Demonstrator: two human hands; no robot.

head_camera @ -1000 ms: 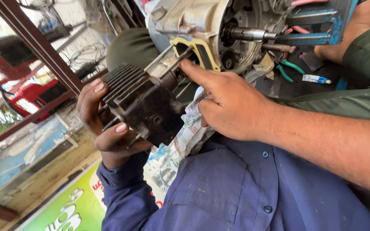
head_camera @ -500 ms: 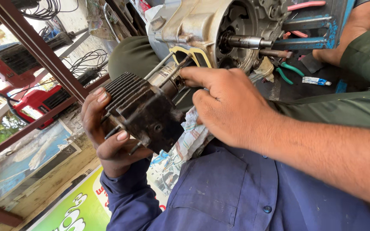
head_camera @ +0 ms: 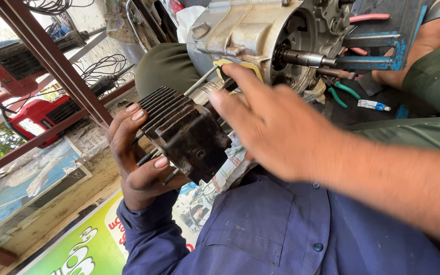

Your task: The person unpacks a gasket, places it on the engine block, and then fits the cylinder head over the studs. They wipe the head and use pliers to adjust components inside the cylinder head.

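My left hand (head_camera: 138, 168), in a blue sleeve, grips a dark finned engine cylinder (head_camera: 187, 132) from the left, thumb underneath and fingers over the fins. The cylinder sits on long studs (head_camera: 199, 81) that run up to a silver engine crankcase (head_camera: 245, 35). My right hand (head_camera: 276, 122) is blurred, fingers apart, holding nothing. It hovers over the cylinder's right side, and its index finger points at the yellow gasket on the case. A threaded shaft (head_camera: 306, 58) sticks out of the crankcase to the right.
Crumpled newspaper (head_camera: 232, 163) lies under the cylinder. Another person in green clothing holds a blue stand (head_camera: 383, 35) at the top right. Green-handled pliers (head_camera: 345, 91) and a small tube (head_camera: 374, 105) lie there. A brown steel post (head_camera: 52, 61) and a red machine (head_camera: 42, 117) are on the left.
My right hand has let go of the cylinder's top and lifted toward the camera with its fingers spread. My left hand still holds the cylinder, which sits a little further from the case.
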